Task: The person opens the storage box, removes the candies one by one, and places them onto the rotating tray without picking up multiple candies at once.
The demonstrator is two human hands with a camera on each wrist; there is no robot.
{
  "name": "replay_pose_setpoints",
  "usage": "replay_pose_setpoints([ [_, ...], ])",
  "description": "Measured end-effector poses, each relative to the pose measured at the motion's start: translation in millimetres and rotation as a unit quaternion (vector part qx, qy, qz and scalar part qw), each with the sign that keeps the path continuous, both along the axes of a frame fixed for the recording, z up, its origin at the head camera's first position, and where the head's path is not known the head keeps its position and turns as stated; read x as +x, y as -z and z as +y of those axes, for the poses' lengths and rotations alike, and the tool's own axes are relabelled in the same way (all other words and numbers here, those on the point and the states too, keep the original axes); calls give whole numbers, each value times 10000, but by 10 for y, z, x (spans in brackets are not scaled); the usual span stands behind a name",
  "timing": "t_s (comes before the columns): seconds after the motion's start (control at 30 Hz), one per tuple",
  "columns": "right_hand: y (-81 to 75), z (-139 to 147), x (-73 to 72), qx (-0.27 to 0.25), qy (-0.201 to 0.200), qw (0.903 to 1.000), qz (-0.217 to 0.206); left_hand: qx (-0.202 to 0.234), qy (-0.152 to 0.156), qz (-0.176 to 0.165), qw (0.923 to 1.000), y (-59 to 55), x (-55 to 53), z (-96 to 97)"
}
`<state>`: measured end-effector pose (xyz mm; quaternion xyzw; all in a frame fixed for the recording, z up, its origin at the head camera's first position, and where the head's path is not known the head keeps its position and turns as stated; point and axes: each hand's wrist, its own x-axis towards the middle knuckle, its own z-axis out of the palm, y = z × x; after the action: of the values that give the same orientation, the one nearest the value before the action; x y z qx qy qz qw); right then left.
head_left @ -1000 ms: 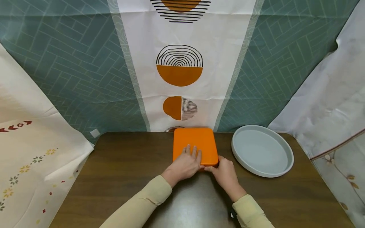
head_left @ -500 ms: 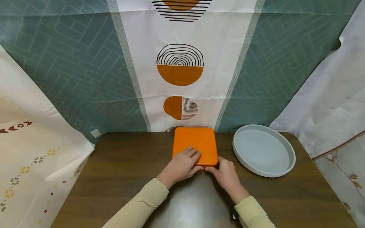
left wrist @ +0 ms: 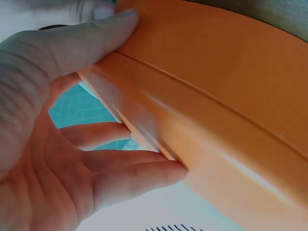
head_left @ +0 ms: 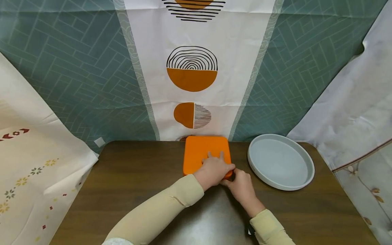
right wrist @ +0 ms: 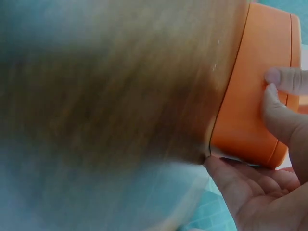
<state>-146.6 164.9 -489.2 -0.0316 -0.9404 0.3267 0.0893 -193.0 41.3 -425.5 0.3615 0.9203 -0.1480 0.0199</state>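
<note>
An orange box with rounded corners stands at the table's far edge in the head view. A thin seam separates its lid from its body. My left hand grips the lid at the front right corner, fingertips on the top face and thumb at the seam. Beside it, my right hand holds the same corner of the box from the right. In the right wrist view the right thumb presses the front side, with the other fingers round the adjoining side. The box's inside is hidden.
A round light grey tray lies right of the box on the dark brown table. Behind the table hangs a green and white patterned cloth. Pale cloths border it at left and right.
My left hand has slid right along the box's front to its right corner, its thumb now crossing over by the right hand. The right hand keeps its hold; the box stays put.
</note>
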Motion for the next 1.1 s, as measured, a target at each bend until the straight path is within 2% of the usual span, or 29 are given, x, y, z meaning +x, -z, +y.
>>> replay_pose_setpoints([
  [0.1, 13, -12, 6, 15, 54, 10000, 25, -194, -12, -147, 9997, -32, -9, 39],
  [0.2, 3, -6, 0, 72, 96, 9999, 99, -225, 186, -168, 9994, -56, -41, 60],
  [0.3, 7, 13, -12, 161, 139, 9995, 243, 301, 791, -213, 9962, -94, -100, 82],
  [0.4, 15, 33, -24, 243, 246, 9990, 284, 1044, 1413, -322, 9839, -127, -181, 76],
  [0.47, 19, 40, -22, 282, 307, 9989, 203, 1519, 1496, -522, 9756, -130, -215, 1],
  [0.53, 15, 40, -13, 289, 281, 9992, 53, 1992, 1231, -687, 9698, -85, -213, -161],
  [0.57, 12, 40, -8, 291, 233, 9993, -8, 2224, 993, -729, 9671, -51, -199, -270],
  [0.63, 2, 32, -7, 252, 114, 9996, -71, 2638, 322, -741, 9612, 38, -161, -516],
  [0.73, -26, 16, -26, 173, 5, 9999, 10, 3133, -772, -649, 9443, 196, -114, -854],
  [0.8, -50, 13, -50, 93, -13, 9999, 74, 3378, -1297, -721, 9294, 288, -97, -996],
  [0.87, -64, 10, -73, 2, 11, 10000, 86, 3669, -1603, -894, 9120, 370, -89, -1072],
  [0.97, -38, -5, -93, -185, 36, 9998, -42, 4051, -1887, -1189, 8867, 465, -83, -1114],
  [1.03, -7, -26, -97, -321, 50, 9994, -123, 4287, -2065, -1251, 8706, 510, -80, -1126],
  [1.1, 29, -52, -103, -434, 58, 9989, -143, 4428, -2190, -1230, 8607, 537, -80, -1137],
])
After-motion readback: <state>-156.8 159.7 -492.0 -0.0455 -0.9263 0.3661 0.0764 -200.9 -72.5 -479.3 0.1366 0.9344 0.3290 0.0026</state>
